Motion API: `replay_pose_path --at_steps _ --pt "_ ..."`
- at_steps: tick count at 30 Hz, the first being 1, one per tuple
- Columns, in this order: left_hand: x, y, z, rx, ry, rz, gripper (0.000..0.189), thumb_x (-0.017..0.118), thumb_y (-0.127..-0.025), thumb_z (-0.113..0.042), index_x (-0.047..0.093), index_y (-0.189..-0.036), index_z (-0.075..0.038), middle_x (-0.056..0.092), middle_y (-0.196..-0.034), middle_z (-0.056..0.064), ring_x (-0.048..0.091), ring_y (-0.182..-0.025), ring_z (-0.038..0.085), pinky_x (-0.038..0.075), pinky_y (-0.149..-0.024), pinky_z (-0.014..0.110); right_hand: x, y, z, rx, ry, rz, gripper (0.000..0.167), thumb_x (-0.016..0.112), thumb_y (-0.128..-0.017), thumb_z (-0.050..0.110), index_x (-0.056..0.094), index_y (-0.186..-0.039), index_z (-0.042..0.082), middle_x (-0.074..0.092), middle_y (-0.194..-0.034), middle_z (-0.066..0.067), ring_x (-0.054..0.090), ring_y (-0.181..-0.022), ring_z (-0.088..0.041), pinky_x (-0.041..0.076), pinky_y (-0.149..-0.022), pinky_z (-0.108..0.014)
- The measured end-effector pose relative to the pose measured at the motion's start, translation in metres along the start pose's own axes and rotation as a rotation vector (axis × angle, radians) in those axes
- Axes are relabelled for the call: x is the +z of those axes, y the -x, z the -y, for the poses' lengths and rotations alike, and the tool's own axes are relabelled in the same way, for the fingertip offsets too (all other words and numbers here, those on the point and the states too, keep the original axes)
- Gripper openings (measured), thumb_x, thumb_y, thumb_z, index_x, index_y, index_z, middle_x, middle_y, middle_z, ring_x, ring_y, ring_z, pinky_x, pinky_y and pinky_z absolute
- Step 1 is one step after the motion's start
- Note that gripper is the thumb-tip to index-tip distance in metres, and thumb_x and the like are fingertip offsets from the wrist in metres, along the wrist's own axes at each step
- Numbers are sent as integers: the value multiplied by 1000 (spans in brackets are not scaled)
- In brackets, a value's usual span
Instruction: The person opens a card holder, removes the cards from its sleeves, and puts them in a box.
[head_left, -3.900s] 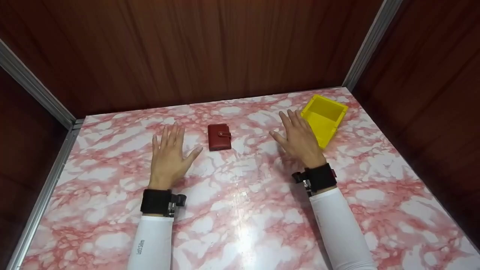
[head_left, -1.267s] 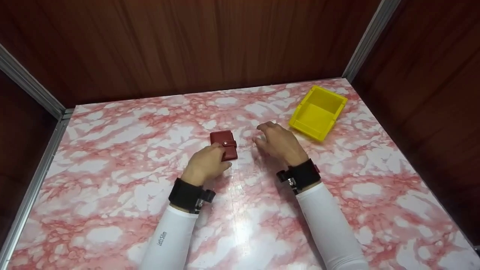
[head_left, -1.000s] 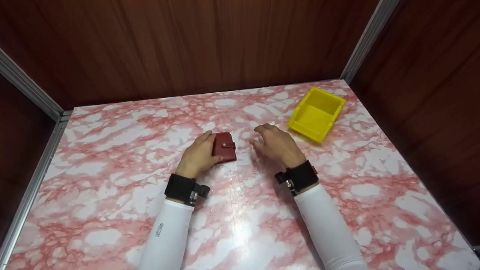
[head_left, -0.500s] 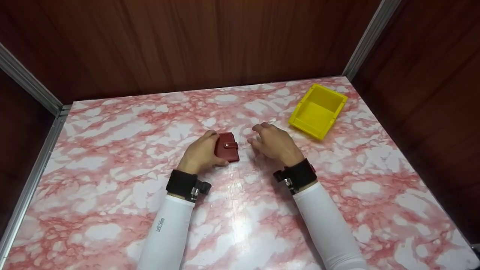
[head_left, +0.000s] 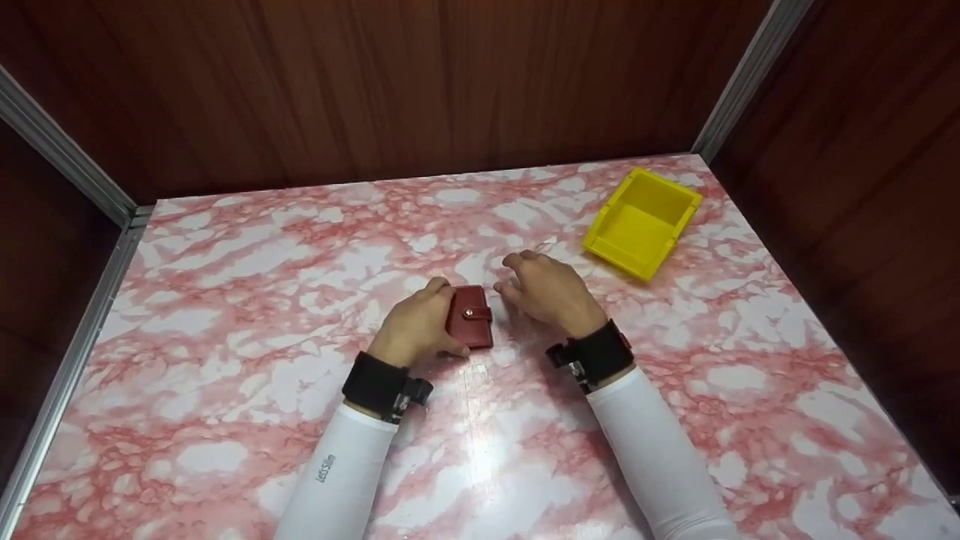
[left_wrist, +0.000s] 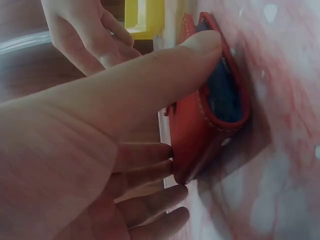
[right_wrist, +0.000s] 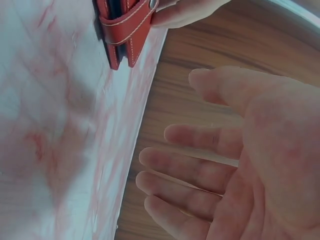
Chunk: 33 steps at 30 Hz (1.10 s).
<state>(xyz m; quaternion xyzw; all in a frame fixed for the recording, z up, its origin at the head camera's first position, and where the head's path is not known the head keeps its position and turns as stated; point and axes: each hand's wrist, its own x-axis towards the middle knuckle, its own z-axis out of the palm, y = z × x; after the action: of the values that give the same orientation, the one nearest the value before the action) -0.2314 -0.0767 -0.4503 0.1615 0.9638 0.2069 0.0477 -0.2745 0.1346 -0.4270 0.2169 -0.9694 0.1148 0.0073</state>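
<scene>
A small red leather wallet (head_left: 470, 319) with a snap strap lies near the middle of the table, strap side to the right. My left hand (head_left: 417, 324) grips it from the left: in the left wrist view the thumb presses one end of the wallet (left_wrist: 187, 142), where a blue inside shows, and the fingers reach the far end. Whether its underside touches the table cannot be told. Right of the wallet, apart from it, my right hand (head_left: 553, 291) holds nothing. The right wrist view shows its relaxed, slightly bent fingers (right_wrist: 187, 172), with the wallet's strap (right_wrist: 125, 27) above.
A yellow open bin (head_left: 643, 223) stands at the back right of the pink and white marbled table (head_left: 285, 300). Dark wood panels (head_left: 420, 82) close off the back and both sides, with metal posts at the corners.
My left hand came in from the left, took hold of the wallet and shifted it right and towards me. The right hand moved left, off the bin's side, its fingers bending. The bin stayed put.
</scene>
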Motion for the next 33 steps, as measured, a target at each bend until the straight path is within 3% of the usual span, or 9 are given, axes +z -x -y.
replay_pose_path --at_steps 6,10,13,16,18,21,26,33 --pt "-1 8 -9 -1 -49 -4 81 88 -53 -40 54 -118 -6 50 -110 2 55 -95 20 52 -82 35 3 3 10 -68 25 -31 38 55 -88 38 58 -117 14 63 -99 -5 60 -81 -20 54 -70 -39" --pt "-7 9 -8 -12 -12 21 82 82 -60 -48 50 -123 -7 49 -116 4 52 -101 21 51 -85 37 4 4 18 -94 32 -49 36 56 -87 36 59 -114 13 63 -94 -5 60 -75 -19 54 -63 -37" --pt "-14 8 -2 -79 55 -22 70 74 -71 -49 52 -122 -6 51 -112 5 54 -94 20 51 -79 35 3 6 24 -80 30 -72 31 59 -86 37 61 -104 12 63 -87 -4 59 -70 -19 53 -58 -36" --pt "-18 8 6 -189 162 -80 47 69 -79 -41 61 -108 -5 61 -94 5 59 -74 18 50 -65 30 4 8 32 -60 29 -110 24 62 -85 36 61 -89 12 62 -78 -3 58 -64 -19 50 -52 -36" --pt "-19 7 10 -259 244 -78 32 68 -81 -35 66 -93 -6 66 -79 5 60 -61 15 49 -55 27 6 9 38 -56 37 -128 23 62 -85 35 60 -80 12 61 -71 -2 57 -60 -18 48 -49 -35" --pt "-16 6 12 -332 335 -41 24 68 -80 -33 68 -77 -9 66 -64 5 58 -48 13 46 -46 24 11 9 45 -54 60 -147 24 62 -85 33 60 -75 12 60 -66 -2 55 -55 -17 47 -46 -34" --pt "-9 3 12 -393 353 -28 28 69 -79 -35 67 -67 -10 65 -58 2 57 -47 13 44 -42 24 25 8 54 -47 101 -153 27 62 -83 34 63 -74 9 61 -65 -5 55 -54 -17 48 -45 -36" --pt "-4 1 14 -448 435 58 27 67 -81 -32 63 -72 -7 69 -63 10 68 -55 21 46 -40 22 37 8 62 -41 126 -90 32 60 -83 39 64 -74 9 62 -67 -5 55 -56 -19 48 -47 -39"
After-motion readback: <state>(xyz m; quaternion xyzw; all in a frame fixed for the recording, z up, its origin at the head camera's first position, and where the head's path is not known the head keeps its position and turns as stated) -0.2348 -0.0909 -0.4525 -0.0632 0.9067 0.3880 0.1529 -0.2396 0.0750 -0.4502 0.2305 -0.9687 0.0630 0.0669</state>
